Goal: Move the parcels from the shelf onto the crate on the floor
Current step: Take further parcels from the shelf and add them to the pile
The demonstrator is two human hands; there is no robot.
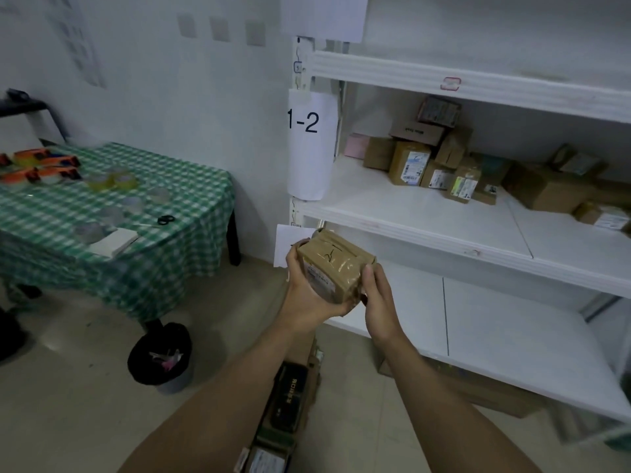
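Clasping one taped parcel (336, 268) between left hand (302, 295) and right hand (379, 297), off the shelf (386, 208); leaving many parcels (409, 163) there to move.

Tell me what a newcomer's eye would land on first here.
First, the tape-wrapped brown parcel at centre, held between the left hand and right hand in front of the white shelf unit. Next, the pile of cardboard parcels on its middle level, right of the paper sign marked 1-2. On the left, a green checked table carries rolls of tape.
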